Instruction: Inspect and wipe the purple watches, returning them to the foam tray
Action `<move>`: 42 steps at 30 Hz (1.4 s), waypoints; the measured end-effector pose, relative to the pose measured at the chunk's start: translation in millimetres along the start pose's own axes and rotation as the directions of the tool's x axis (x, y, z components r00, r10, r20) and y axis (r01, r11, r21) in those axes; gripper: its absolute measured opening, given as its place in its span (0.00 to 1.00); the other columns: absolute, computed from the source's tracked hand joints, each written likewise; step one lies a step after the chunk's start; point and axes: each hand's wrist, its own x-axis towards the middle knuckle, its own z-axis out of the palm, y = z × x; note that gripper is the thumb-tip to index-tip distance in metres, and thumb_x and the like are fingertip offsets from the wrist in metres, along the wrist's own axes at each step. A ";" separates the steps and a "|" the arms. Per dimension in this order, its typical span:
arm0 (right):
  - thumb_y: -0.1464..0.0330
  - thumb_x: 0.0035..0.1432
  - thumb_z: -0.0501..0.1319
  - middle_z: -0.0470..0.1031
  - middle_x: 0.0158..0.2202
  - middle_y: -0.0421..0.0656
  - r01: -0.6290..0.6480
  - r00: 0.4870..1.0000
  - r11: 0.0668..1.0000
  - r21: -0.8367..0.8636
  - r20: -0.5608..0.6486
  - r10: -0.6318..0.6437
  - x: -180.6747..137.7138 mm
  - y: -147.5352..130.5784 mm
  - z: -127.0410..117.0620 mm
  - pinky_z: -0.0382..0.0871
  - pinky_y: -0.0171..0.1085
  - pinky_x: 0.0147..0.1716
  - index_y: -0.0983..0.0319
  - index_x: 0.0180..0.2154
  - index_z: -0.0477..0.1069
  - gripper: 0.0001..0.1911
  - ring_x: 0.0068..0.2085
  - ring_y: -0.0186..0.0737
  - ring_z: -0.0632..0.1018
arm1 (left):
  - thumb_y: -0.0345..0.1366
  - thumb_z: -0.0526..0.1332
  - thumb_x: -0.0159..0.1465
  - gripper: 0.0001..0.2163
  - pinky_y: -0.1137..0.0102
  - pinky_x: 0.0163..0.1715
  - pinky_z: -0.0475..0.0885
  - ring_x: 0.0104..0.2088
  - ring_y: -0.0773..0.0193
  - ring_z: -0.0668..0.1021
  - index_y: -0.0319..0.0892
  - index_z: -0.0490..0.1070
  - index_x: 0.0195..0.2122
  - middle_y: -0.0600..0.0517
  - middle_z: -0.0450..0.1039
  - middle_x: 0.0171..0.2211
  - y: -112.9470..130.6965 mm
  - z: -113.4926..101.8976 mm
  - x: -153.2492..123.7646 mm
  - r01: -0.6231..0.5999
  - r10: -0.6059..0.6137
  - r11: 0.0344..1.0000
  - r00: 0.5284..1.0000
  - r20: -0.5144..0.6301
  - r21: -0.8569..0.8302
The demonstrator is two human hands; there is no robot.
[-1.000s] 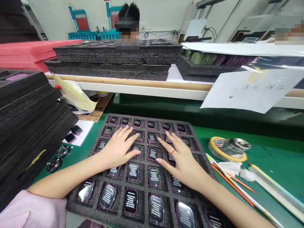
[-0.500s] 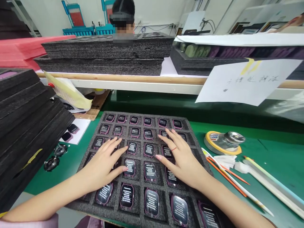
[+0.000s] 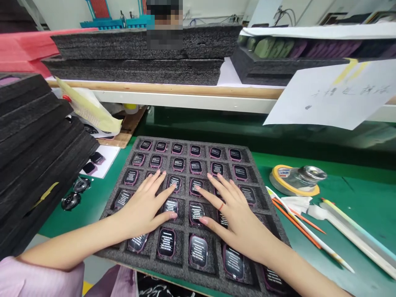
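Observation:
A black foam tray (image 3: 253,166) lies on the green bench in front of me, its pockets filled with several purple-rimmed watch bodies (image 3: 167,243) showing dark screens with white text. My left hand (image 3: 145,206) lies flat on the left middle of the tray, fingers spread over the screens. My right hand (image 3: 235,214), with a red ring, rests flat on the middle rows, fingers stretched out. Neither hand holds anything.
Stacked black foam trays (image 3: 34,136) rise at my left. A tape roll with a metal weight (image 3: 295,180) and long sticks (image 3: 305,231) lie to the right. A shelf (image 3: 173,88) carries more foam trays; another person works behind it. A paper sheet (image 3: 334,99) hangs off it.
Both hands have slid toward me over the tray, from the upper rows to the middle rows. The view has tipped down slightly.

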 end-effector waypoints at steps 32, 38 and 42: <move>0.54 0.70 0.53 0.52 0.73 0.53 -0.382 0.886 0.924 -0.031 -0.295 0.357 -80.1 32.0 -3.6 0.52 0.70 0.66 0.55 0.70 0.53 0.32 0.73 0.64 0.52 | 0.48 0.55 0.72 0.28 0.42 0.65 0.63 0.73 0.44 0.51 0.48 0.55 0.70 0.44 0.45 0.74 25.7 6.6 -31.8 -0.151 0.155 0.986 0.987 -0.041 0.070; 0.53 0.70 0.53 0.51 0.73 0.50 -0.416 0.884 0.908 -0.049 -0.258 0.390 -82.2 31.5 -2.4 0.51 0.71 0.65 0.52 0.67 0.60 0.28 0.73 0.67 0.51 | 0.49 0.59 0.69 0.33 0.40 0.63 0.65 0.73 0.40 0.52 0.50 0.51 0.72 0.45 0.43 0.75 32.1 7.4 -32.8 -0.193 0.195 0.980 0.981 -0.018 0.049; 0.55 0.70 0.53 0.49 0.74 0.47 -0.426 0.852 0.901 0.081 -0.298 0.430 -95.8 16.7 -8.1 0.48 0.70 0.67 0.49 0.70 0.50 0.31 0.74 0.61 0.49 | 0.50 0.69 0.60 0.45 0.40 0.59 0.71 0.72 0.35 0.52 0.53 0.46 0.73 0.45 0.39 0.75 33.4 8.8 -42.8 -0.280 0.276 0.958 0.959 0.072 0.056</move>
